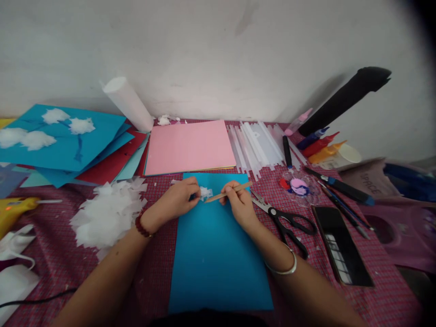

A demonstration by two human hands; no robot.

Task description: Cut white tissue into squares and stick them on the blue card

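On a blue sheet of paper (218,263), near its top edge, lies a small tuft of white tissue paper (205,193). My left hand (185,196) is beside the tuft, its fingers curled together in a pinch; whatever is between the fingertips is too small to make out. Held in my right hand (240,206) is a wooden pencil (218,196), slanting down to the left, with its tip just below the tuft. Left of the sheet sits a heap of cut white tissue squares (109,211).
Black-handled scissors (282,218), a paint palette (301,187) and a phone (342,245) lie at the right. Behind are pink paper (189,147) and glue sticks (257,145). A yellow glue gun (17,211) and blue sheets with white tufts (98,145) are at the left.
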